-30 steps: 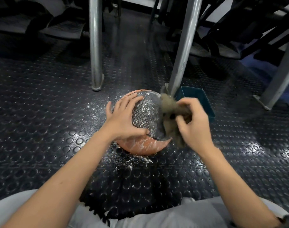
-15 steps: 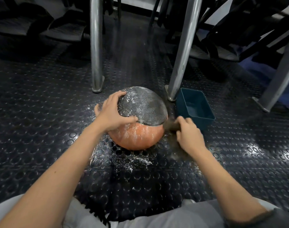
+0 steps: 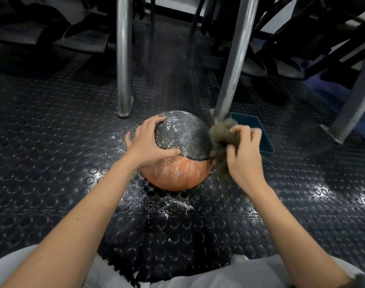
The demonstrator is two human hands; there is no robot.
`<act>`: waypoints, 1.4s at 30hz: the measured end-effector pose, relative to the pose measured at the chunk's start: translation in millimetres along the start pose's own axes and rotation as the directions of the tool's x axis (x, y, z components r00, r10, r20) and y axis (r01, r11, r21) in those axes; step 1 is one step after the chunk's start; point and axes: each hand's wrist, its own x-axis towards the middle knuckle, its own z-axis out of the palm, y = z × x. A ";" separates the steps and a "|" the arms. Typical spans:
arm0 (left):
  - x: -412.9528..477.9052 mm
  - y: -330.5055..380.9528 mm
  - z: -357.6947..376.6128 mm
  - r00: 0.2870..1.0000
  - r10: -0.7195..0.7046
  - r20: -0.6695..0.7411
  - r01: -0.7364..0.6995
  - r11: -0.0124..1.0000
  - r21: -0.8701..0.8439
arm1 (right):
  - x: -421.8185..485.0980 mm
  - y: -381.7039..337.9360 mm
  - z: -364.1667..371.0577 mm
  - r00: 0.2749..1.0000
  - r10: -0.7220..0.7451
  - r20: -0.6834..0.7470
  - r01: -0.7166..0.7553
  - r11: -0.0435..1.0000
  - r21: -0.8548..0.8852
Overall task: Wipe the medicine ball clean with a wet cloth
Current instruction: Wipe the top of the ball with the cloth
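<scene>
Worn on the head; looks forward and steeply down onto the studded floor [image 3: 52,163]. Sits close, within arm's reach of the medicine ball [image 3: 177,173], framed just above centre. Takes in the left forearm [image 3: 84,215] from 7 o'clock, the right forearm [image 3: 281,215] from 5, the lap [image 3: 198,279] along 6. Spreads wide, catching metal legs [image 3: 123,59] toward 12 and 1 o'clock.

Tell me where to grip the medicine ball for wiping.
Grip the medicine ball on its upper left curve, from the left, as the left hand does, fingers spread. Being round it may roll, and this leaves its right side to the cloth.
</scene>
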 end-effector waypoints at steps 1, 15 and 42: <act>-0.3 -0.6 0.0 1.000 0.002 -0.002 -0.002 1.000 0.000 | -1.7 -4.2 1.7 0.993 -0.101 -0.058 0.106 0.991 0.083; -0.3 6.3 6.1 1.000 0.030 -0.007 -0.029 0.997 0.071 | -6.9 16.3 7.1 0.970 -0.243 -0.013 0.243 0.968 0.059; -33.9 26.9 11.7 0.984 0.122 0.127 -0.144 0.972 0.185 | 10.0 5.3 -32.5 0.992 0.047 0.113 -0.066 0.982 0.178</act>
